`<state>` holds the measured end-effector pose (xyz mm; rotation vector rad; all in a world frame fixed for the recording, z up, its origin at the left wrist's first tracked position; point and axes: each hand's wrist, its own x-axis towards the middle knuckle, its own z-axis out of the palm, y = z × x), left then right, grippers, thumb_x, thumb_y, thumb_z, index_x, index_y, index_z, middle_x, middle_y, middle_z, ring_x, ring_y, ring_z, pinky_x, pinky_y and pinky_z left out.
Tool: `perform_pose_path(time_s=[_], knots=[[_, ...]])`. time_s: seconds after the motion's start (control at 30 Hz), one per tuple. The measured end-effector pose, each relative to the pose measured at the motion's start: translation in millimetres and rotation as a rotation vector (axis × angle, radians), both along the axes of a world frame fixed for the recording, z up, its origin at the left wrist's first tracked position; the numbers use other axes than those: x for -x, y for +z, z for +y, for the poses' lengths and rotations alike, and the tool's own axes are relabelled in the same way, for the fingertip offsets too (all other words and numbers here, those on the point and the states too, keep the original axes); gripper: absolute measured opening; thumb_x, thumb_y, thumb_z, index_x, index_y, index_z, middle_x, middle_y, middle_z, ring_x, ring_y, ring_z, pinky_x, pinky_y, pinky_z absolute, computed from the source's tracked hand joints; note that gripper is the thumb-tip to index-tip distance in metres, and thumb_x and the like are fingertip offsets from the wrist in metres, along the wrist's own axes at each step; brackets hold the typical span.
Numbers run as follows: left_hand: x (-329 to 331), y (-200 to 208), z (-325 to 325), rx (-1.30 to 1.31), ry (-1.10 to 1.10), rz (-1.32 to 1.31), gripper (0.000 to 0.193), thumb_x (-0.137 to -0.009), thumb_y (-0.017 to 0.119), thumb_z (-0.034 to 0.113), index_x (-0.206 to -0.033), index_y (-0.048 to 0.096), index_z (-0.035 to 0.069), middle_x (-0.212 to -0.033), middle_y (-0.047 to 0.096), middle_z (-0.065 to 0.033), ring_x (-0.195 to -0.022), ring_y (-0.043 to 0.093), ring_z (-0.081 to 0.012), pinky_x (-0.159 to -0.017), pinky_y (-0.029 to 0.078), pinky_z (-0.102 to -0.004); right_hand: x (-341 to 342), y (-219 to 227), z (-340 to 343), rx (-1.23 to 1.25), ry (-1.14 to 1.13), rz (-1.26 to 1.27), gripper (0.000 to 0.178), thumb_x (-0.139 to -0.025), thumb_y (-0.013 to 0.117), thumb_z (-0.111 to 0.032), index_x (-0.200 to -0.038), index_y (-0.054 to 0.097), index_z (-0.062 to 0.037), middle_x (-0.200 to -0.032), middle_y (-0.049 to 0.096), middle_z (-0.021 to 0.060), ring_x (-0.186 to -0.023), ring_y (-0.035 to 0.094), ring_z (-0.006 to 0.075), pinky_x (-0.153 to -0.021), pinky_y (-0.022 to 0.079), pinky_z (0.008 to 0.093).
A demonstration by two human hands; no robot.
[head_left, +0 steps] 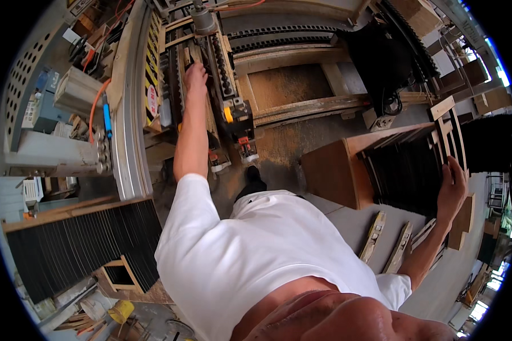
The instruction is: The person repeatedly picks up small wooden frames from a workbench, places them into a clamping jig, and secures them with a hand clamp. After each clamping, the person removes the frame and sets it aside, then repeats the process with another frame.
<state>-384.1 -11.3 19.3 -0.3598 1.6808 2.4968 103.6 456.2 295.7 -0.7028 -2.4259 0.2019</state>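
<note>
My left hand reaches forward into a long woodworking machine. Its fingers are curled together beside a narrow wooden strip on the machine's rails, and what they hold, if anything, is hidden. Out to the right, my right hand is closed on the lower end of a light wooden frame with slim curved bars. That frame stands tilted against the end of a stack of dark panels. A grey metal cylinder rises from the machine beyond my left hand.
A brown wooden box side borders the stack. At left, a metal rail runs past a yellow-black warning strip; more dark panels stand in a row. Wooden pieces lie on the floor at right. Sawdust covers the machine's bed.
</note>
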Motion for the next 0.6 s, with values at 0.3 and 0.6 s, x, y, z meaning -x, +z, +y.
perform_pose_path(time_s=[0.3, 0.6], knots=[[186, -20, 6, -0.379, 0.328, -0.116, 0.049, -0.099, 0.049, 0.031, -0.136, 0.039, 0.002, -0.117, 0.048, -0.0145, -0.108, 0.052, -0.0280, -0.110, 0.036, -0.0427, 130, -1, -117, -0.041, 0.434, -0.101, 0.024, -0.077, 0.067, 0.008, -0.098, 0.068, -0.0017, -0.104, 0.067, 0.0107, -0.098, 0.063, 0.0247, -0.085, 0.049, 0.0326], [99, -47, -8, -0.465, 0.235, -0.135, 0.025, -0.089, 0.061, 0.012, -0.112, 0.057, 0.003, -0.104, 0.061, -0.0094, -0.093, 0.061, -0.0233, -0.077, 0.056, -0.0339, 291, -81, -176, 0.009, 0.917, -0.125, 0.022, -0.074, 0.070, -0.006, -0.095, 0.068, -0.0082, -0.100, 0.067, 0.0064, -0.092, 0.061, 0.0268, -0.080, 0.049, 0.0379]])
